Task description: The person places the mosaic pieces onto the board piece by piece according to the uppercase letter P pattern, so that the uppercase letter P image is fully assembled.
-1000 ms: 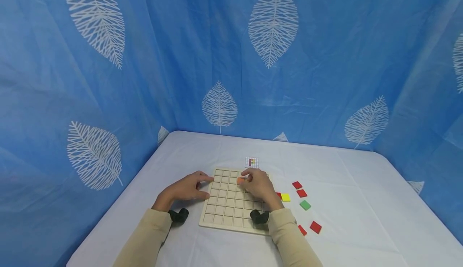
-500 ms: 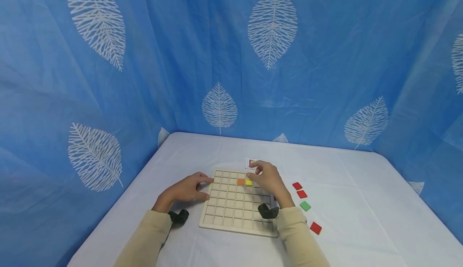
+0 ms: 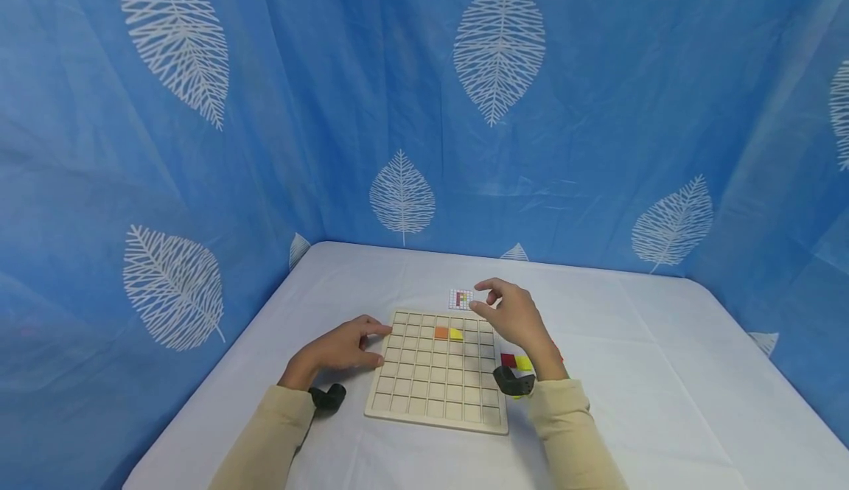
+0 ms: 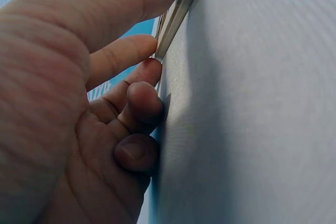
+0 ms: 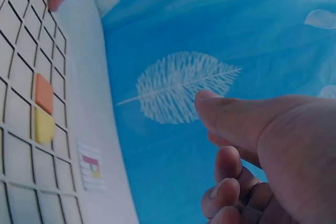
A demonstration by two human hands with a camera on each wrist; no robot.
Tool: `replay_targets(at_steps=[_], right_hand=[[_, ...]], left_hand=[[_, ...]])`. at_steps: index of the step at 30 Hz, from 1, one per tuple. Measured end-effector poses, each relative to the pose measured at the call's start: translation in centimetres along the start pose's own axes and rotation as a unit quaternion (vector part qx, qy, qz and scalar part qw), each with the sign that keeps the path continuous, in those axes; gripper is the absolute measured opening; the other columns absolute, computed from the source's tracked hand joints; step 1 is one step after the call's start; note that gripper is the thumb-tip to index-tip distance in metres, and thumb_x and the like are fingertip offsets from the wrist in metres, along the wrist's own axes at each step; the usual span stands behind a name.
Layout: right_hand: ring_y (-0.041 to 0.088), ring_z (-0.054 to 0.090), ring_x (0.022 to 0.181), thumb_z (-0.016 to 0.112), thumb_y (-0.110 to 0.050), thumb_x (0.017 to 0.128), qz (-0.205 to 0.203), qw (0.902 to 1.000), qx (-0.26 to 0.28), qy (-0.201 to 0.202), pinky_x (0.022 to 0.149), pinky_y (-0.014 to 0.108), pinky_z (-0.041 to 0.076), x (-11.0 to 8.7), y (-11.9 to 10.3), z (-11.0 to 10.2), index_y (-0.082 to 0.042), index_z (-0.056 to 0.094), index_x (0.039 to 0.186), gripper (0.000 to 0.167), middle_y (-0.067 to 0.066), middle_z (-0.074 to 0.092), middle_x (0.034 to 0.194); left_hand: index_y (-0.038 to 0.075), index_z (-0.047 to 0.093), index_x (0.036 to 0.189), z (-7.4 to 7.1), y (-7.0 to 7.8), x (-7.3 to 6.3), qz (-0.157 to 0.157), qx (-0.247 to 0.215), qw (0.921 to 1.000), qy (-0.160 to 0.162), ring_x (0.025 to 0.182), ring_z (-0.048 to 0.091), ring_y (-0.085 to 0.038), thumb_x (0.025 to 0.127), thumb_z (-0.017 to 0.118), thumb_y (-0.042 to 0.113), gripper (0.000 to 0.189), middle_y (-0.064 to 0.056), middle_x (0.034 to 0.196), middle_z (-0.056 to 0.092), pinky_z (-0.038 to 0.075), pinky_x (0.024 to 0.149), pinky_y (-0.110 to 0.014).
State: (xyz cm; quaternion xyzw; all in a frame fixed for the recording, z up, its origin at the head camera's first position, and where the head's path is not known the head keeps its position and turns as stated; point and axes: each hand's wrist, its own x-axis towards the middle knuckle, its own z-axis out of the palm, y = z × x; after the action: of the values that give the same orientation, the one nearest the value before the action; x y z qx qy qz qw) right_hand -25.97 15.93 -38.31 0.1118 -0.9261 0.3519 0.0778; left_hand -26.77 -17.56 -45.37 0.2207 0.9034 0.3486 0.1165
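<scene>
A pale wooden grid board (image 3: 424, 387) lies on the table. In one of its upper rows, an orange square tile (image 3: 441, 333) and a yellow tile (image 3: 456, 334) sit side by side; the yellow one looks slightly skewed in its cell. My left hand (image 3: 341, 345) touches the board's left edge with thumb and index finger spread apart. In the left wrist view its other fingers curl loosely by the tablecloth. Beyond the board's upper right corner my right hand (image 3: 514, 313) hovers, thumb and index finger apart with nothing between them, near a small printed pattern card (image 3: 460, 298).
Right of the board lie a red tile (image 3: 508, 360) and another yellow tile (image 3: 524, 362), partly covered by the right wrist. More tiles are mostly hidden under the right forearm. A blue curtain (image 3: 451, 121) with white leaves stands behind the white-covered table (image 3: 663, 372).
My right hand has moved from the orange tile past the yellow tile, then up and right off the board. Both tiles now show uncovered. The left hand has stayed at the board's edge.
</scene>
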Motion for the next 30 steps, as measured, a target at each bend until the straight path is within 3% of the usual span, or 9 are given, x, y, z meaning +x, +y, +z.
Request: replay_targets(at_steps=[8, 22, 30], right_hand=[[0.017, 0.047, 0.065, 0.073, -0.028, 0.093, -0.003, 1.0000, -0.003, 0.007, 0.056, 0.032, 0.040, -0.6, 0.8, -1.2, -0.013, 0.067, 0.126, 0.037, 0.006, 0.057, 0.091], [0.017, 0.048, 0.067, 0.073, -0.029, 0.093, -0.002, 0.9998, -0.011, -0.019, 0.058, 0.031, 0.041, -1.4, 2.6, -2.1, -0.014, 0.066, 0.126, 0.037, 0.005, 0.057, 0.093], [0.019, 0.049, 0.070, 0.074, -0.027, 0.092, 0.023, 0.9990, -0.011, -0.037, 0.056, 0.032, 0.043, -2.0, 3.9, -2.6, -0.015, 0.066, 0.127, 0.038, 0.005, 0.056, 0.093]], left_hand=[[0.015, 0.061, 0.140, 0.1, -0.1, 0.1, -0.003, -0.002, 1.0000, 0.003, 0.087, 0.047, -0.017, 0.084, 0.081, 0.023, 0.059, -0.004, 0.126, 0.055, 0.042, 0.072, -0.028], [0.016, 0.060, 0.141, -0.1, 0.0, -0.2, -0.011, 0.000, 0.9999, 0.004, 0.087, 0.047, -0.016, 0.085, 0.080, 0.024, 0.060, -0.003, 0.126, 0.055, 0.042, 0.072, -0.027], [0.016, 0.059, 0.141, 0.1, -0.1, 0.1, -0.002, -0.004, 1.0000, -0.002, 0.087, 0.047, -0.018, 0.086, 0.080, 0.025, 0.060, -0.004, 0.127, 0.054, 0.042, 0.070, -0.028]])
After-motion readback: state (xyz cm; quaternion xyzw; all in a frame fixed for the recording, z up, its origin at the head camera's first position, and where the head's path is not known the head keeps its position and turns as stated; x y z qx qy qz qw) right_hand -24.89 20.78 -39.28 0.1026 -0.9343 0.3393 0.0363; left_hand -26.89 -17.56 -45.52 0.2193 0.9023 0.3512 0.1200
